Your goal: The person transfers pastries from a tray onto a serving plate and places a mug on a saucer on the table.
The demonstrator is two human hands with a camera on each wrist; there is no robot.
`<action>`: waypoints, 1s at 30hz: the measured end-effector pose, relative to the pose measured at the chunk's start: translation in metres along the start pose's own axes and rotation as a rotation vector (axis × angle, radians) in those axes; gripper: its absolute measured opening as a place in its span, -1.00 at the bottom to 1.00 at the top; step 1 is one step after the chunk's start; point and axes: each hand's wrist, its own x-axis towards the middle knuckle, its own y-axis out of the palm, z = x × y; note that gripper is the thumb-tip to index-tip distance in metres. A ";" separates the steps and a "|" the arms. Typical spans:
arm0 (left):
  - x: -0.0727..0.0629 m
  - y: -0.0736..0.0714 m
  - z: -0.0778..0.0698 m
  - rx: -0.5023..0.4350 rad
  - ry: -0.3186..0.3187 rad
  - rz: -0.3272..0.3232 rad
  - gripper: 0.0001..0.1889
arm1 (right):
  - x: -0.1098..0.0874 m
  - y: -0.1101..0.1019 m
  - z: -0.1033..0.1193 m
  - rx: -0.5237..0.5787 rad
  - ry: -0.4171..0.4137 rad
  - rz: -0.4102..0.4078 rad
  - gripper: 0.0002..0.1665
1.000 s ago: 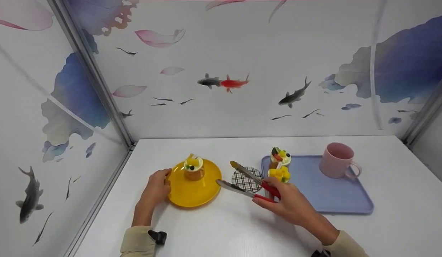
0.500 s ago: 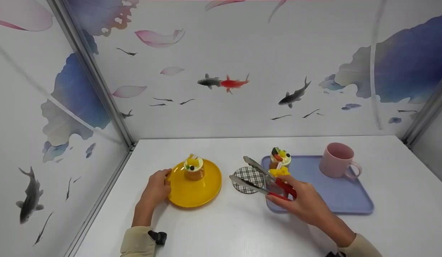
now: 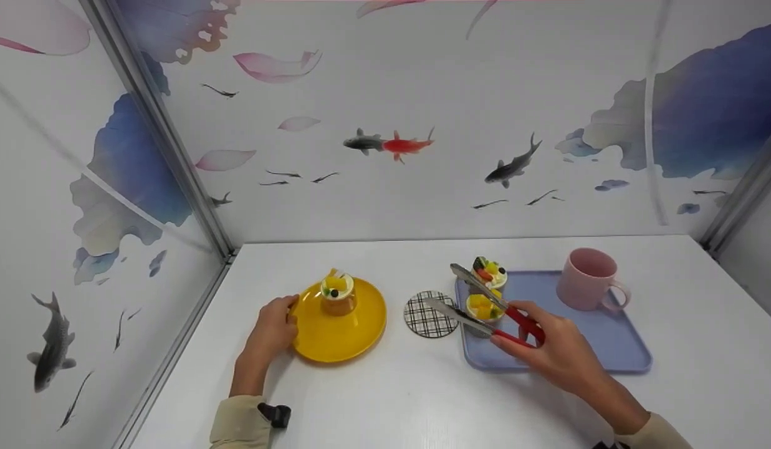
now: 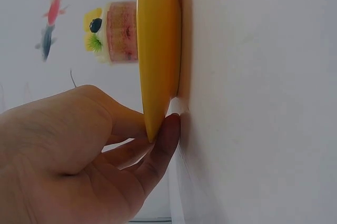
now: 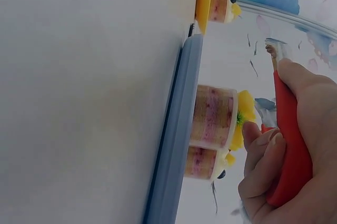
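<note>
My left hand [image 3: 274, 329] pinches the left rim of a round yellow plate [image 3: 338, 343], fingers under the edge in the left wrist view. On that plate stands a small cake [image 3: 338, 293] topped with cream and fruit. My right hand [image 3: 563, 349] holds red-handled metal tongs [image 3: 478, 290] with the two arms spread. The tongs reach over the left side of a blue-purple tray [image 3: 584, 349], above a cake with yellow fruit [image 3: 483, 305]. Behind it is another fruit-topped cake [image 3: 490, 272], partly covered by the tongs in the head view. Nothing sits between the tong tips.
A pink mug [image 3: 588, 280] stands at the tray's back right, handle to the right. Between plate and tray lies a round checked coaster [image 3: 422, 318]. The white table [image 3: 385, 405] meets a painted wall [image 3: 385, 206] at the back and another at the left.
The right hand has moved right with the tongs, from over the coaster to above the tray's near cake. The left hand and the plate have stayed put.
</note>
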 end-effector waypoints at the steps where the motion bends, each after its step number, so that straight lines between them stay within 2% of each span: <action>1: 0.000 0.000 0.000 -0.001 0.000 0.001 -0.45 | -0.001 -0.001 -0.002 -0.001 -0.004 -0.011 -0.16; 6: -0.001 0.000 0.000 -0.006 0.005 0.001 -0.46 | -0.003 -0.007 -0.011 -0.012 -0.012 -0.054 -0.19; 14: -0.002 0.000 0.000 -0.012 0.033 -0.024 -0.46 | -0.004 -0.017 -0.022 -0.044 0.001 -0.075 -0.18; 19: -0.002 0.000 0.000 -0.015 0.023 -0.019 -0.44 | -0.007 -0.021 -0.029 -0.067 -0.003 -0.087 -0.20; 30: -0.003 0.000 0.000 -0.022 0.018 -0.011 -0.45 | -0.013 -0.026 -0.040 -0.080 0.030 -0.031 -0.12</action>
